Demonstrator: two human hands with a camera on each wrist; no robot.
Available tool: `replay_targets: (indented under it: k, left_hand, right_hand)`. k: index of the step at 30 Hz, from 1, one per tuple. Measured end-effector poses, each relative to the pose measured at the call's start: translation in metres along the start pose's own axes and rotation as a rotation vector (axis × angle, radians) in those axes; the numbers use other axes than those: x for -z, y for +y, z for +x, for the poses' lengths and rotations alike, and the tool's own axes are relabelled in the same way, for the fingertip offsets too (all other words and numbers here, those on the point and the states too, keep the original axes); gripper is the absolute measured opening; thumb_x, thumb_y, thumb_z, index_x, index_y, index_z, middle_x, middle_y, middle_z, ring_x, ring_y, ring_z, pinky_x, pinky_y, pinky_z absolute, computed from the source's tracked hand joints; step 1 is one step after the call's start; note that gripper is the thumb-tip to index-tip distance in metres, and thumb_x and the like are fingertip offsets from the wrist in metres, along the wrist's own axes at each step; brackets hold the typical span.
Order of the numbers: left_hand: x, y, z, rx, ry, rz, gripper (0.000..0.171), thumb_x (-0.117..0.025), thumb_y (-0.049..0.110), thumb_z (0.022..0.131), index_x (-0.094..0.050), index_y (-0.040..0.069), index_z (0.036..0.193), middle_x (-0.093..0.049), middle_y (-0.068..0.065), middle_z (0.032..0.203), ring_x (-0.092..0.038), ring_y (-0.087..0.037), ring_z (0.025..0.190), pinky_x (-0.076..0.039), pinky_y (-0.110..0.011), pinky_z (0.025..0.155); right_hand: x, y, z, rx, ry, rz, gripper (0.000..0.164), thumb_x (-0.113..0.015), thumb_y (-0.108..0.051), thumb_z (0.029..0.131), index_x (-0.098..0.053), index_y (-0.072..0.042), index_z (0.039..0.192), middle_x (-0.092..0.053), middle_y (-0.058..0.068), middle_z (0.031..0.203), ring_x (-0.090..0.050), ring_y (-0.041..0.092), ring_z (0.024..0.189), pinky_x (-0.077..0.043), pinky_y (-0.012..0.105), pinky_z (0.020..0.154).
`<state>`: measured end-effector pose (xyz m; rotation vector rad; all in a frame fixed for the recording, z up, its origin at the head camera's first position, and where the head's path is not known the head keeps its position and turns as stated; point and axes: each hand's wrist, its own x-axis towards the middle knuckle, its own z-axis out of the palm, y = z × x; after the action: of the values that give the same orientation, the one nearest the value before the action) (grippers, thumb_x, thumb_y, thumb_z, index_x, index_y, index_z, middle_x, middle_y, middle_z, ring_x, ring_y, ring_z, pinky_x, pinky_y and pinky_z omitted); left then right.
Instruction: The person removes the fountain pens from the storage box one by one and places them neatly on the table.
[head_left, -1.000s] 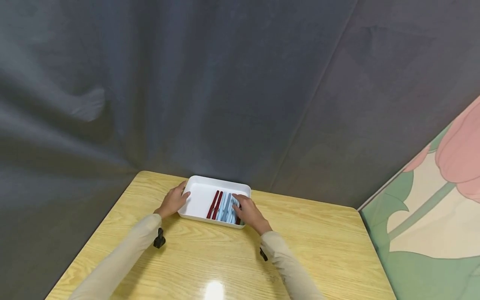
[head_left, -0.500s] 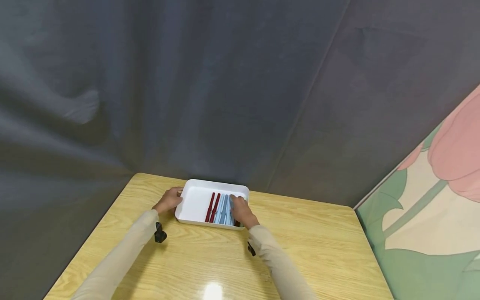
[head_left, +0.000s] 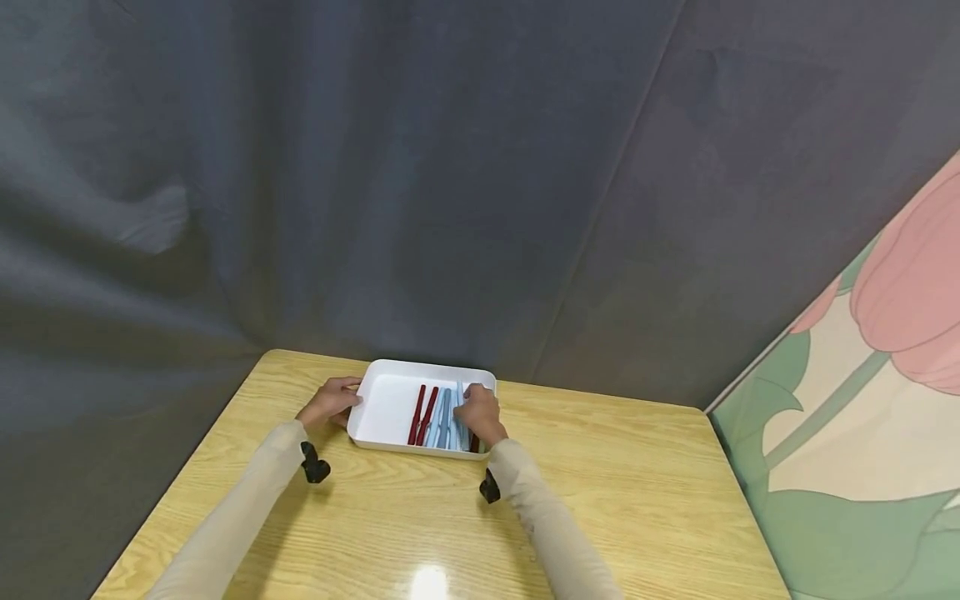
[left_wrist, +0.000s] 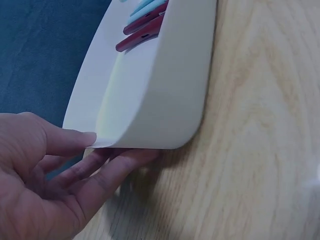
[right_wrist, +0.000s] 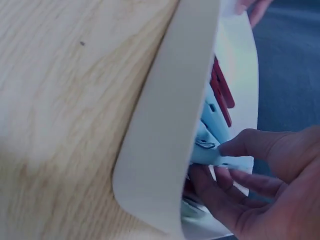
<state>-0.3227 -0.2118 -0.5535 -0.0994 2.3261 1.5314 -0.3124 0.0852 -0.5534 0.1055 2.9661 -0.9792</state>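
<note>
A shallow white tray [head_left: 386, 410] lies at the back of the table. My left hand [head_left: 330, 401] pinches its left end, thumb over the rim and fingers underneath, as the left wrist view shows. Inside, two dark red clothes pegs [head_left: 417, 417] lie left of several light blue clothes pegs [head_left: 443, 419]. My right hand [head_left: 482, 413] reaches into the right side and pinches one light blue peg [right_wrist: 209, 156] between thumb and fingers. That peg is tilted, its spring visible in the right wrist view. Another dark red piece [head_left: 474, 443] is partly hidden below this hand.
A light wood table [head_left: 420, 508] extends in front of the tray and to its right. Behind hangs a dark grey curtain [head_left: 420, 183], close to the tray's back edge. At the right stands a panel [head_left: 847, 433] with a flower pattern.
My right hand has gone from spread over the blue pegs to pinching one, which now stands apart from its neighbours. The left hand keeps to the tray's left end, its grip shifted slightly outward.
</note>
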Motion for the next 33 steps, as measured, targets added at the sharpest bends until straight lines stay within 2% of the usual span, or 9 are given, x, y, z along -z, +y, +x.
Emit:
replay_targets:
  k: [3,6,9,13,17,20,25,28,33]
  left_hand:
    - [0.005,0.002,-0.001,0.025,-0.014,0.005,0.059,-0.054,0.001,0.104,-0.033,-0.009,0.159,-0.048,-0.041,0.146,-0.068,-0.038,0.106,-0.063,-0.037,0.064]
    - [0.007,0.004,-0.002,0.034,-0.018,-0.001,0.061,-0.055,0.002,0.104,-0.032,-0.007,0.16,-0.047,-0.039,0.15,-0.068,-0.034,0.104,-0.062,-0.035,0.062]
    - [0.006,0.003,-0.003,0.021,0.0,-0.028,0.062,-0.057,0.0,0.103,-0.034,-0.005,0.16,-0.047,-0.038,0.151,-0.07,-0.035,0.104,-0.062,-0.037,0.061]
    - [0.003,0.002,-0.001,0.022,0.034,-0.061,0.064,-0.058,-0.002,0.1,-0.036,-0.004,0.16,-0.047,-0.034,0.153,-0.065,-0.041,0.119,-0.063,-0.038,0.069]
    - [0.0,0.004,0.0,0.038,0.044,-0.072,0.067,-0.056,-0.003,0.098,-0.035,-0.002,0.161,-0.044,-0.031,0.157,-0.055,-0.045,0.134,-0.062,-0.041,0.083]
    - [0.001,0.006,-0.001,0.04,0.051,-0.067,0.066,-0.055,-0.004,0.099,-0.035,-0.001,0.161,-0.045,-0.031,0.156,-0.057,-0.045,0.133,-0.063,-0.044,0.082]
    - [0.004,0.006,-0.003,0.033,0.039,-0.066,0.065,-0.056,-0.004,0.099,-0.035,-0.002,0.161,-0.046,-0.032,0.155,-0.064,-0.042,0.123,-0.063,-0.04,0.076]
    - [0.005,0.004,-0.003,0.031,0.025,-0.082,0.067,-0.055,-0.005,0.098,-0.034,-0.001,0.162,-0.046,-0.032,0.155,-0.064,-0.043,0.123,-0.063,-0.04,0.075]
    - [0.005,0.003,-0.003,0.027,0.028,-0.093,0.069,-0.055,-0.006,0.097,-0.034,0.001,0.162,-0.045,-0.031,0.156,-0.062,-0.045,0.126,-0.063,-0.039,0.075]
  right_hand:
    - [0.004,0.001,0.002,0.001,0.0,0.083,0.023,-0.081,-0.007,0.083,-0.074,0.0,0.104,-0.073,0.012,0.088,-0.06,0.022,0.071,-0.054,0.036,0.067]
    - [0.006,0.006,0.004,-0.006,-0.004,0.198,0.025,-0.079,-0.006,0.084,-0.075,0.0,0.109,-0.074,0.012,0.085,-0.06,0.015,0.06,-0.049,0.027,0.054]
    - [0.007,0.011,0.004,-0.04,-0.018,0.339,0.028,-0.076,-0.005,0.087,-0.073,0.001,0.114,-0.075,0.013,0.085,-0.064,0.017,0.056,-0.053,0.028,0.049]
    - [0.014,0.017,0.002,-0.088,-0.039,0.479,0.03,-0.072,-0.004,0.09,-0.071,0.0,0.12,-0.071,0.011,0.08,-0.069,0.026,0.061,-0.061,0.037,0.054]
    - [0.026,0.017,-0.002,-0.093,-0.078,0.553,0.033,-0.071,-0.003,0.092,-0.069,0.0,0.124,-0.07,0.016,0.081,-0.07,0.03,0.065,-0.063,0.047,0.062]
    - [0.033,0.018,-0.003,-0.076,-0.102,0.588,0.036,-0.071,-0.004,0.093,-0.067,0.001,0.128,-0.072,0.02,0.086,-0.069,0.026,0.064,-0.064,0.047,0.063]
    - [0.041,0.027,-0.003,-0.07,-0.097,0.652,0.038,-0.071,-0.004,0.095,-0.066,0.003,0.132,-0.075,0.019,0.088,-0.07,0.021,0.062,-0.063,0.041,0.06]
    - [0.047,0.032,-0.004,-0.081,-0.107,0.695,0.038,-0.071,-0.003,0.096,-0.065,0.003,0.133,-0.076,0.017,0.088,-0.071,0.022,0.063,-0.064,0.042,0.061]
    - [0.058,0.04,-0.003,-0.078,-0.159,0.737,0.038,-0.069,-0.003,0.097,-0.064,0.004,0.135,-0.077,0.023,0.096,-0.073,0.028,0.071,-0.064,0.047,0.068]
